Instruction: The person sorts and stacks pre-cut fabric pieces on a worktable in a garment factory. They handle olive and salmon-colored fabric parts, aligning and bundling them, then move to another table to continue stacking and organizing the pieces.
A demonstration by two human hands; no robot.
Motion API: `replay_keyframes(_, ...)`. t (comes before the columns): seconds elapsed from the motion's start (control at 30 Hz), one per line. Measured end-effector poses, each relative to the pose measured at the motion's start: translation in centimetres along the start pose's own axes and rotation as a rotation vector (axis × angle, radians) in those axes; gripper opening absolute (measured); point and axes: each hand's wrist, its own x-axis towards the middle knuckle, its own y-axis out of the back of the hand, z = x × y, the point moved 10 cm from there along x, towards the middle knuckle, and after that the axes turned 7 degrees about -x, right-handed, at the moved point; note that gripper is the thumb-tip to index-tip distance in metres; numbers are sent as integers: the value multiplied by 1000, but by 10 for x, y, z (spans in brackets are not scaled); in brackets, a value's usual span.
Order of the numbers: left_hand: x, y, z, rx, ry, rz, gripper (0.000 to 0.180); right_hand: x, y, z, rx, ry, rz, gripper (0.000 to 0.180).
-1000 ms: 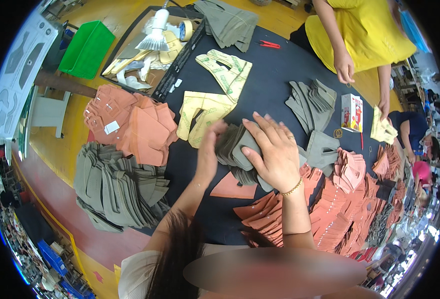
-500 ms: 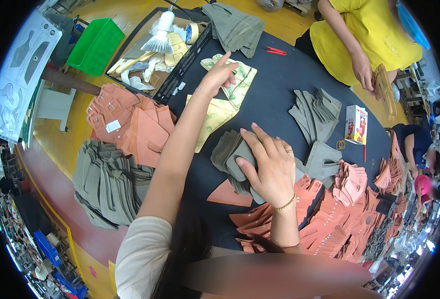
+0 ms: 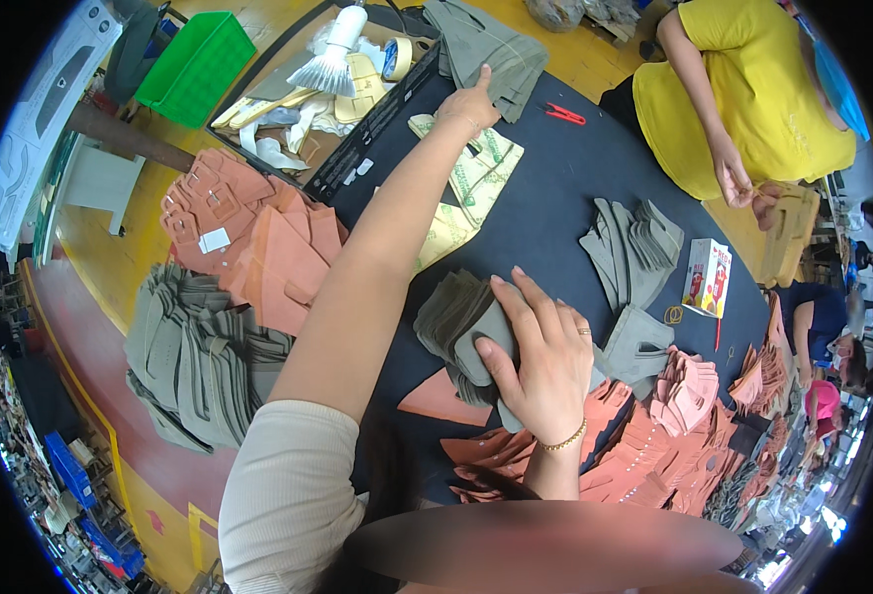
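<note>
My left hand (image 3: pixel 469 106) is stretched far out, its index finger extended and touching the near edge of a pile of grey-green cut pieces (image 3: pixel 481 45). It looks open; its other fingers are partly hidden. Under its wrist lie yellow printed paper sheets (image 3: pixel 486 173). My right hand (image 3: pixel 540 371), with a ring and a gold bracelet, lies on a fanned stack of grey-green pieces (image 3: pixel 451 322), fingers straight and thumb apart. Beside that hand are another grey-green piece (image 3: pixel 639 346) and an orange piece (image 3: pixel 446 399).
A black-sided box (image 3: pixel 357 144) holds a brush (image 3: pixel 336 59) and a tape roll (image 3: pixel 397 57). Orange pieces (image 3: pixel 278 257) and grey-green piles (image 3: pixel 199 366) lie left. Right are red snips (image 3: pixel 565 114), a small carton (image 3: pixel 706 277) and orange bundles (image 3: pixel 654 445). A co-worker in yellow (image 3: pixel 733 99) stands opposite.
My left hand has moved farther away, from above the yellow paper to the grey-green pile behind it. My right hand stays on its stack. The view has shifted slightly.
</note>
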Motion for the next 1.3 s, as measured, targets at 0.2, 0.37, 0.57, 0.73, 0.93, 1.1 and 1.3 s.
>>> replay_keyframes(0.2,2,-7,-4,176,23,-24,84,2,-2,0,-35,6,-6,51)
replay_keyframes(0.37,1,-9,-8,192,54,-40,85,3,-3,-1,-19,3,-12,51)
replay_keyframes(0.57,3,-13,-12,188,55,-38,86,3,-3,0,-18,-2,-11,52)
replay_keyframes(0.73,6,-15,-15,190,52,-33,86,3,-2,0,-23,-1,-3,53)
replay_keyframes(0.93,-10,-7,-5,197,13,-55,85,3,0,0,6,-1,-10,52)
replay_keyframes(1.1,-75,-22,40,-430,-162,-408,80,-1,3,5,60,-16,49,54)
replay_keyframes(1.3,-205,-47,41,-880,-185,-561,67,-27,36,32,428,12,332,38)
